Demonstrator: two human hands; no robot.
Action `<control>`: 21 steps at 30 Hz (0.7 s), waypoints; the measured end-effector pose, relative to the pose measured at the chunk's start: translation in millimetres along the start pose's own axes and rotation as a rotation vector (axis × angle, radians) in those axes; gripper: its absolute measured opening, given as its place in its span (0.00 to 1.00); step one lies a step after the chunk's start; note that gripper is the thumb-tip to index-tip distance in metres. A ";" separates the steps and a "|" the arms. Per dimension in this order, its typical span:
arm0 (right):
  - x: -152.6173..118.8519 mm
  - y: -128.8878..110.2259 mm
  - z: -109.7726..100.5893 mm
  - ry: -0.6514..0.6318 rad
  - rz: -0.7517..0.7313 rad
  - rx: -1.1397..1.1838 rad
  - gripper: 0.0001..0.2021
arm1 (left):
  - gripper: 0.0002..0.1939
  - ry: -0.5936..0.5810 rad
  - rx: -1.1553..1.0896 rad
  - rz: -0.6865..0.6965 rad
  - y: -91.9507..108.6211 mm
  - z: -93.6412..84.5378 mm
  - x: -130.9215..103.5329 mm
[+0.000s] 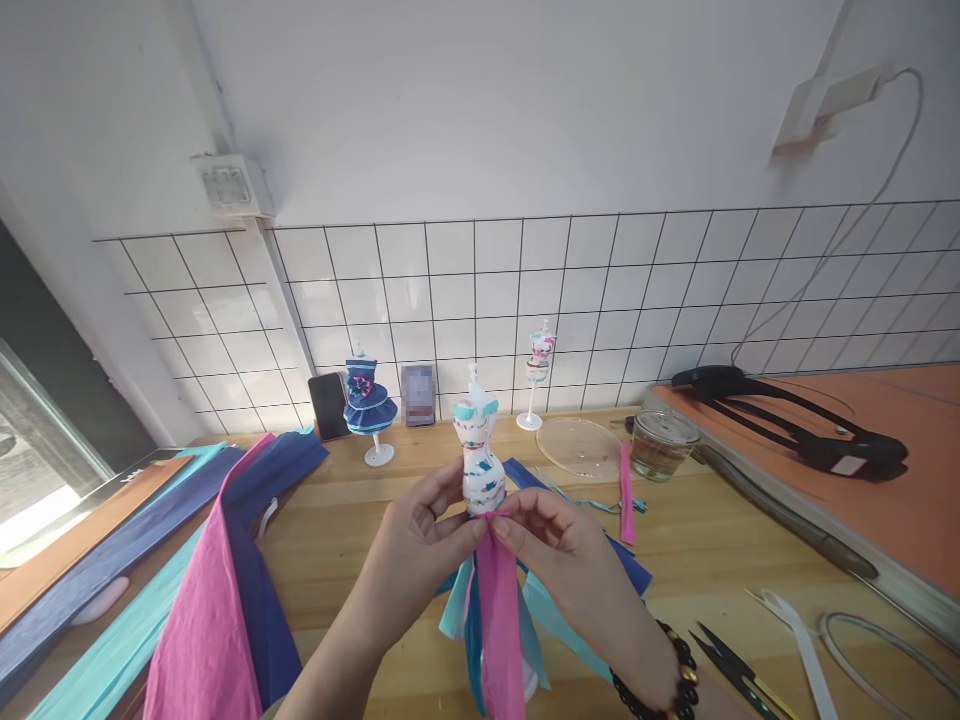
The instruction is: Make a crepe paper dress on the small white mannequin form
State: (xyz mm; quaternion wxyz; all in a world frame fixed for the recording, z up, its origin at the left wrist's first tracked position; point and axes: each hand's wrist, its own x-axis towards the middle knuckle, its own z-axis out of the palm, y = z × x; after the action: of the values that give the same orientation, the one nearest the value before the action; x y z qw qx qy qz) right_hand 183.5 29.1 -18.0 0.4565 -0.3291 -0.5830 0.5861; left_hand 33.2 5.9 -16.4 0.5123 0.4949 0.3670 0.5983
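Note:
A miniature dress form (481,475), white with teal and red marks, stands upright between my hands. Pink crepe paper (499,610) hangs from its lower end, over teal and light blue strips (454,605). My left hand (424,540) is closed around the form's left side, fingers partly behind it and thumb at the pink paper's top edge. On the other side, my right hand (559,545) pinches that pink edge between thumb and fingers. The paper hides the form's lower part.
Crepe paper strips (202,610) cover the left. Behind stand a blue-dressed form (367,405), another small form (538,365) and two phones (328,405) (418,395). To the right are a clear disc (579,447), lidded glass jar (663,445), scissors (739,668) and white strap (802,640).

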 end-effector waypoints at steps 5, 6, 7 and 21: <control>-0.9 -0.1 1.1 0.019 -0.009 -0.014 0.10 | 0.26 -0.010 -0.002 -0.001 7.5 4.9 -0.5; -1.1 0.2 1.2 0.021 -0.014 -0.024 0.10 | 0.25 -0.013 0.001 -0.007 8.3 5.7 -0.6; -1.2 0.5 1.3 0.022 -0.018 -0.030 0.09 | 0.25 -0.011 0.001 -0.012 8.5 6.2 -0.6; -4.5 -1.0 2.0 -0.014 -0.040 -0.131 0.05 | 0.29 0.107 0.110 -0.001 10.5 6.4 0.8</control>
State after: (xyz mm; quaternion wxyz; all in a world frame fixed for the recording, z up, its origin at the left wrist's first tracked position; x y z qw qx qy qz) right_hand 183.5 24.1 -17.5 0.4417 -0.3423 -0.6296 0.5397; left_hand 36.8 4.2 -4.8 0.4643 0.4894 0.4263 0.6027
